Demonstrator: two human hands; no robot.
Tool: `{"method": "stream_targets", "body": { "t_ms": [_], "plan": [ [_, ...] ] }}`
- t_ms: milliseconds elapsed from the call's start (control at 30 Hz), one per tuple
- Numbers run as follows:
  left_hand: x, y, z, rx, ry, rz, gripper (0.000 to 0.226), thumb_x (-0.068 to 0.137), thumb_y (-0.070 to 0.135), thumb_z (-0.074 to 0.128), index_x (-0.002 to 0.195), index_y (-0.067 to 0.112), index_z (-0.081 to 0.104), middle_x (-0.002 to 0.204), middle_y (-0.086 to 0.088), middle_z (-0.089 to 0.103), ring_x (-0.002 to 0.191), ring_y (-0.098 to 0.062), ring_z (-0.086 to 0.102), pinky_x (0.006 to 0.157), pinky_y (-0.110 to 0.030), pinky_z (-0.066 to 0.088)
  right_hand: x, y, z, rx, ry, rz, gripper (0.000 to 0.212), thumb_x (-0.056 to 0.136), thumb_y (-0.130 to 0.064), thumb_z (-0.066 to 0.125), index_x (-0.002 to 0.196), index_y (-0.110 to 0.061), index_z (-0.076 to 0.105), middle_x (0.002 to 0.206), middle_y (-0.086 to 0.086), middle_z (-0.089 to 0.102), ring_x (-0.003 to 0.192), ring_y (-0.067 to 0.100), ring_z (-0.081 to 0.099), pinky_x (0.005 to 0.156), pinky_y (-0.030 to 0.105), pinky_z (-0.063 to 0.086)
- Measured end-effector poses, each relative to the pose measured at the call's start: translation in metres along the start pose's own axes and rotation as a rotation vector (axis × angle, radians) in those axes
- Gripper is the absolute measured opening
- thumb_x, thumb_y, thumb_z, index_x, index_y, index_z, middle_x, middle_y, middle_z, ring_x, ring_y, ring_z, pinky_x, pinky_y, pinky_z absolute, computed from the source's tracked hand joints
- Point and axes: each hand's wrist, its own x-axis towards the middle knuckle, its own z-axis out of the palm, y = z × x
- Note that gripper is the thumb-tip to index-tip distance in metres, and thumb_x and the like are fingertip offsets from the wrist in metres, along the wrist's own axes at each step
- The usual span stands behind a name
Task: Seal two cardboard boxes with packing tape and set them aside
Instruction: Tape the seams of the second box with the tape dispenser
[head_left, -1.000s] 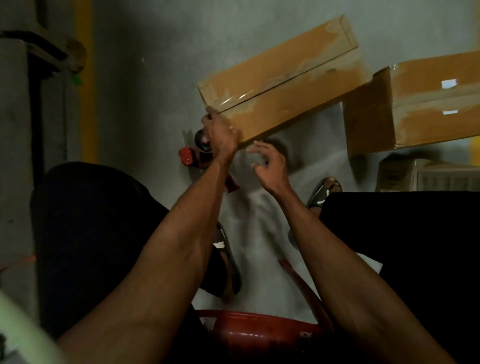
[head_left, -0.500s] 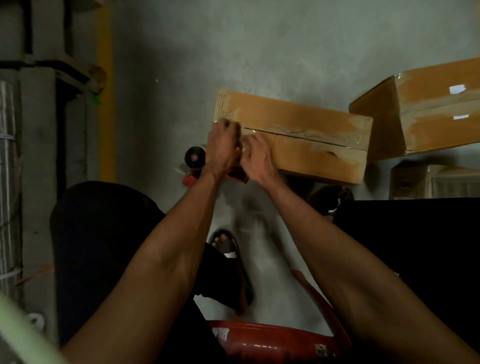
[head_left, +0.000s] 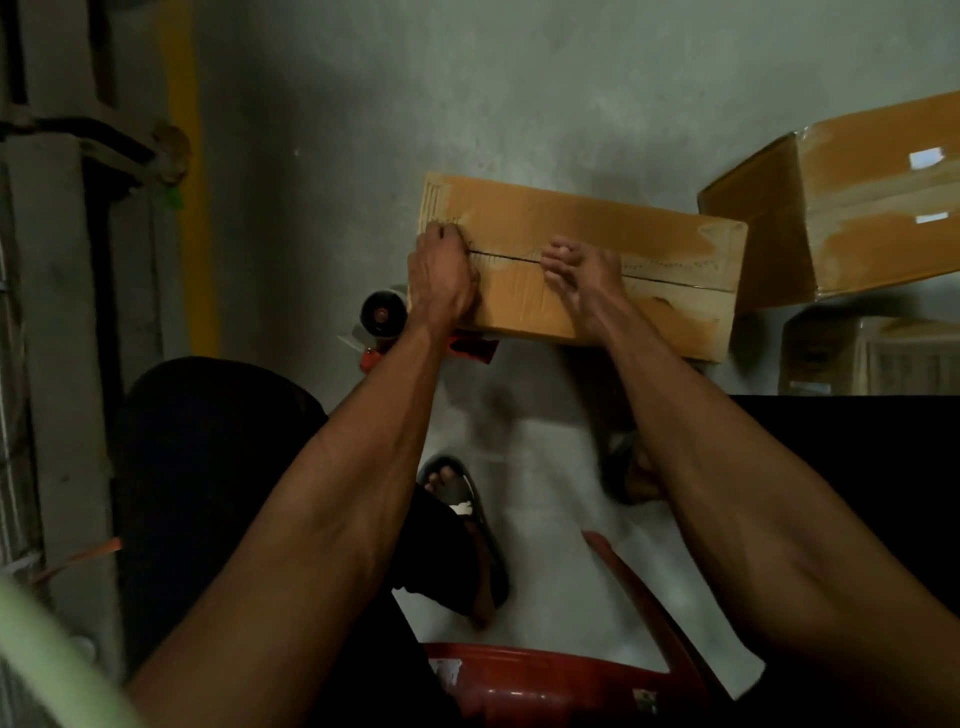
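The long cardboard box (head_left: 613, 218) lies on the concrete floor (head_left: 467, 93), left hand (head_left: 441, 275) and right hand (head_left: 582, 270) pressing fingers flat along its seam; it looks light, stiff, best held by its ends.

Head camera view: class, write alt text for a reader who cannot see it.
Both hands press on a cardboard box on the concrete floor, left hand at its left end, right hand on the centre seam. A tape dispenser lies beside it; another taped box sits further right.
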Motion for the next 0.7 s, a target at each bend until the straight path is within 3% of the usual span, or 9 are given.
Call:
{"method": "stream_targets", "body": {
  "t_ms": [100,167,267,367,467,567,633,700],
  "plan": [
    [-0.004,0.031,0.006,-0.077,-0.094,0.124,0.026,0.084,0.008,0.056,0.108,0.0,0.059,0.116,-0.022,0.056,0.104,-0.038,0.053,0.086,-0.044,0.043,-0.001,0.001,0.021,-0.02,-0.009,0.01,0.031,0.097,0.002,0.047,0.123,0.008,0.063,0.092,0.01,0.07,0.075,0.018,0.067,0.07,0.027,0.056],
    [-0.009,0.046,0.014,-0.162,-0.149,0.202,0.024,0.082,0.008,0.058,0.104,-0.002,0.058,0.11,-0.025,0.057,0.099,-0.038,0.053,0.081,-0.044,0.042,-0.002,0.002,0.032,0.007,-0.032,0.03,0.035,0.096,0.005,0.044,0.126,0.016,0.058,0.102,0.018,0.067,0.079,0.023,0.066,0.067,0.022,0.056],
    [-0.004,0.044,0.019,-0.227,-0.109,0.153,0.019,0.087,0.004,0.052,0.103,0.0,0.06,0.106,-0.022,0.06,0.097,-0.037,0.057,0.082,-0.042,0.046,-0.005,-0.007,0.016,0.0,-0.06,0.031,0.034,0.101,0.002,0.043,0.129,0.014,0.057,0.12,0.026,0.065,0.103,0.032,0.068,0.065,0.015,0.056],
    [-0.001,0.045,0.019,-0.161,-0.116,0.132,0.021,0.089,0.004,0.05,0.107,0.0,0.06,0.112,-0.021,0.06,0.102,-0.035,0.057,0.085,-0.036,0.043,0.004,-0.019,-0.032,0.043,0.027,0.036,0.03,0.103,-0.007,0.051,0.124,0.012,0.061,0.105,0.021,0.07,0.088,0.024,0.071,0.069,0.019,0.058],
    [-0.001,0.067,0.016,-0.037,-0.15,0.112,0.03,0.087,0.001,0.051,0.116,-0.002,0.058,0.121,-0.022,0.057,0.11,-0.037,0.054,0.095,-0.042,0.045,0.015,-0.024,-0.053,-0.013,0.104,0.02,0.024,0.102,-0.013,0.053,0.107,0.006,0.068,0.087,0.014,0.07,0.076,0.019,0.069,0.064,0.021,0.057],
    [-0.008,0.098,0.022,-0.019,-0.263,0.214,0.031,0.084,0.006,0.061,0.113,-0.002,0.057,0.119,-0.022,0.057,0.109,-0.038,0.053,0.09,-0.043,0.043,0.018,-0.021,-0.039,-0.138,0.09,0.038,0.02,0.1,-0.012,0.054,0.085,-0.008,0.066,0.085,0.013,0.071,0.073,0.021,0.067,0.055,0.025,0.05],
    [-0.016,0.111,0.033,-0.048,-0.302,0.262,0.033,0.079,0.013,0.064,0.107,-0.002,0.057,0.115,-0.023,0.057,0.105,-0.04,0.053,0.086,-0.045,0.044,0.022,-0.013,-0.032,-0.11,0.023,0.068,0.02,0.101,-0.007,0.05,0.091,0.001,0.066,0.086,0.015,0.069,0.077,0.025,0.065,0.061,0.026,0.051],
    [-0.018,0.113,0.04,-0.068,-0.285,0.247,0.035,0.077,0.016,0.06,0.107,-0.002,0.056,0.114,-0.024,0.056,0.105,-0.042,0.053,0.088,-0.048,0.047,0.021,-0.01,-0.04,-0.075,0.001,0.073,0.031,0.105,-0.016,0.048,0.11,0.009,0.065,0.091,0.016,0.068,0.083,0.026,0.067,0.074,0.029,0.056]
  ]
}}
